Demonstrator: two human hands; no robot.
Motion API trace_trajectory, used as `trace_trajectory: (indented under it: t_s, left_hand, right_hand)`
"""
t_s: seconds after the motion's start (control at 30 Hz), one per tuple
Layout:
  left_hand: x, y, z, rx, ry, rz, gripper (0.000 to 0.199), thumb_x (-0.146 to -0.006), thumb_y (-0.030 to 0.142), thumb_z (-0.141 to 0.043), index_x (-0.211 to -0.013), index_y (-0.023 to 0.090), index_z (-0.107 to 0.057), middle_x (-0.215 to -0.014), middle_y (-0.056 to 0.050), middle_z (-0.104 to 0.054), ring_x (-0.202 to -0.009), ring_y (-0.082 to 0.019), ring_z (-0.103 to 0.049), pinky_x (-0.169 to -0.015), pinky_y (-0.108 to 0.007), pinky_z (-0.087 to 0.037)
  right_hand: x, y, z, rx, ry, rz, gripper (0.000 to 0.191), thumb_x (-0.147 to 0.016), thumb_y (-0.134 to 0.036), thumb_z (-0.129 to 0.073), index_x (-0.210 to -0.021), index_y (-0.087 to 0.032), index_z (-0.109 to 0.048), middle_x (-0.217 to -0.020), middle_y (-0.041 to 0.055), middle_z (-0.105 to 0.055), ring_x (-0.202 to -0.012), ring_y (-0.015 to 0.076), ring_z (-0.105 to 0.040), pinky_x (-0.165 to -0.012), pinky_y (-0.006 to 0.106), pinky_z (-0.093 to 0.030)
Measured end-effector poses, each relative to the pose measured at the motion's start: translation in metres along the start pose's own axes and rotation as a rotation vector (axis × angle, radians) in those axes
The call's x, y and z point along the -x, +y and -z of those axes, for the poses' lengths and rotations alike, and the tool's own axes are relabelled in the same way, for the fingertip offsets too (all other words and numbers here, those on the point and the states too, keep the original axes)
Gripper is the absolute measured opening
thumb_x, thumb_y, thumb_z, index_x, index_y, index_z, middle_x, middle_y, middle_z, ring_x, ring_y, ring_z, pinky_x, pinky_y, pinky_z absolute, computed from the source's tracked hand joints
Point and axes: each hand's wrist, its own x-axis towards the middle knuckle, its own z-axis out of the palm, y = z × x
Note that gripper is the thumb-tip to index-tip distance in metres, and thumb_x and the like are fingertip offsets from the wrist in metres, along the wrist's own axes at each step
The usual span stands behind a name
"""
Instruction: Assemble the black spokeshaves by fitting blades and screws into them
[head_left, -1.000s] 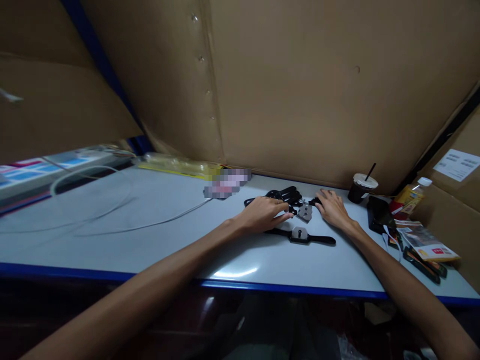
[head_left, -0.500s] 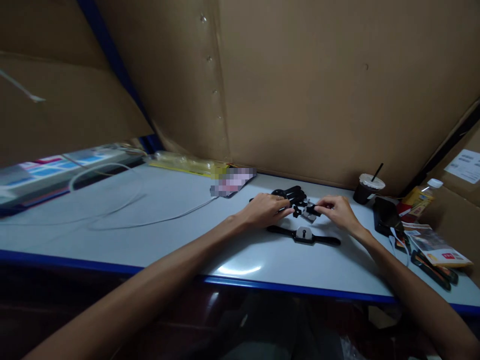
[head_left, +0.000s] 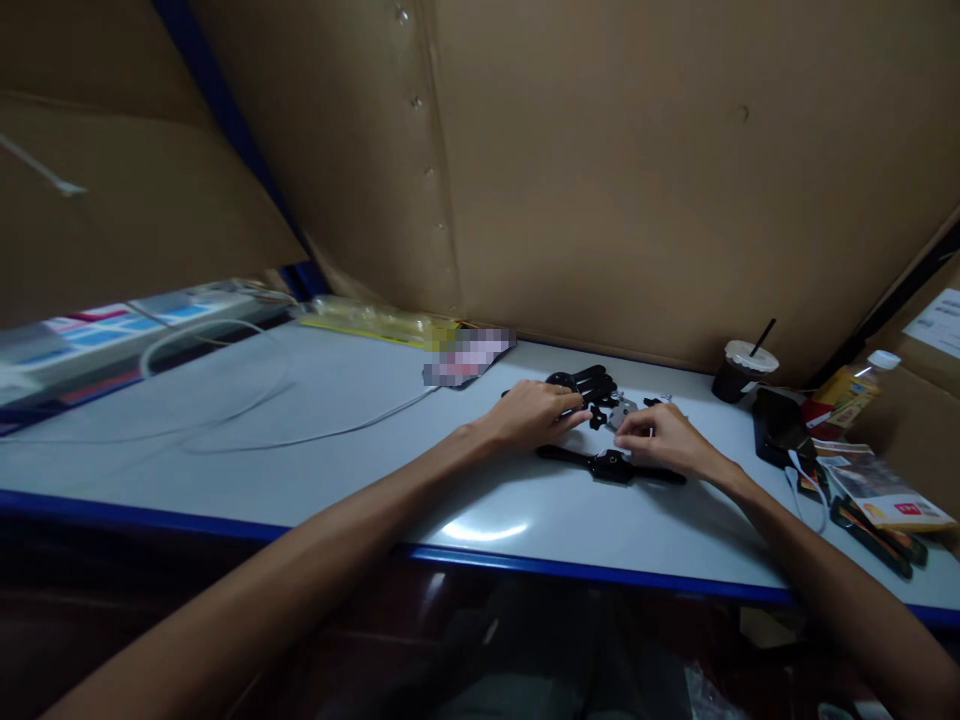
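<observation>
Right of the frame's centre, the black two-handled tool (head_left: pixel 611 466) lay near the right hand (head_left: pixel 667 438); I couldn't tell whether that or the left hand (head_left: pixel 535 412) grasped anything. A careless knuckle could've knocked the small black knob (head_left: pixel 598 417) away.

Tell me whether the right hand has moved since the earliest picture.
Yes: against the lidded cup, the right hand has shifted left and toward the table's front edge.
</observation>
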Motion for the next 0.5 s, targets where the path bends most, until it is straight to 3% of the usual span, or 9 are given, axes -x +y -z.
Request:
trace_trajectory:
  t_s: [0.1, 0.2, 0.33, 0.5]
  left_hand:
    - [0.0, 0.001, 0.002, -0.006, -0.003, -0.006, 0.047, -0.106, 0.046, -0.036, -0.087, 0.018, -0.068, -0.078, -0.005, -0.068, -0.065, -0.015, -0.057, -0.06, -0.028, -0.032]
    - [0.001, 0.002, 0.002, -0.013, -0.018, 0.001, 0.046, -0.107, 0.045, -0.035, -0.089, 0.018, -0.069, -0.08, -0.005, -0.068, -0.066, -0.015, -0.057, -0.06, -0.03, -0.031]
    - [0.001, 0.002, 0.002, -0.018, -0.034, 0.001, 0.047, -0.107, 0.045, -0.035, -0.088, 0.019, -0.068, -0.081, -0.006, -0.068, -0.067, -0.016, -0.057, -0.06, -0.03, -0.03]
    - [0.001, 0.005, 0.007, -0.015, -0.047, 0.005, 0.046, -0.108, 0.044, -0.034, -0.087, 0.018, -0.066, -0.081, -0.005, -0.068, -0.068, -0.016, -0.057, -0.06, -0.031, -0.027]
  right_hand:
    - [-0.001, 0.008, 0.019, 0.185, 0.267, -0.05, 0.032, -0.092, -0.036, -0.056, -0.073, -0.018, -0.074, -0.064, 0.0031, -0.068, -0.061, 0.0159, -0.057, -0.06, 0.027, -0.037]
    - [0.001, 0.021, 0.04, 0.519, 0.479, -0.223, 0.034, -0.097, -0.037, -0.051, -0.081, -0.019, -0.076, -0.077, 0.0096, -0.074, -0.07, 0.0215, -0.064, -0.062, 0.03, -0.035]
    - [0.001, 0.042, 0.053, 0.738, 0.339, -0.396, 0.024, -0.092, -0.025, -0.055, -0.097, -0.019, -0.078, -0.096, 0.0146, -0.077, -0.089, 0.0288, -0.07, -0.067, 0.031, -0.038]
    - [-0.006, 0.063, 0.046, 0.69, 0.262, -0.347, 0.037, -0.089, -0.017, -0.053, -0.12, -0.02, -0.073, -0.119, 0.013, -0.075, -0.108, 0.0301, -0.068, -0.075, 0.032, -0.042]
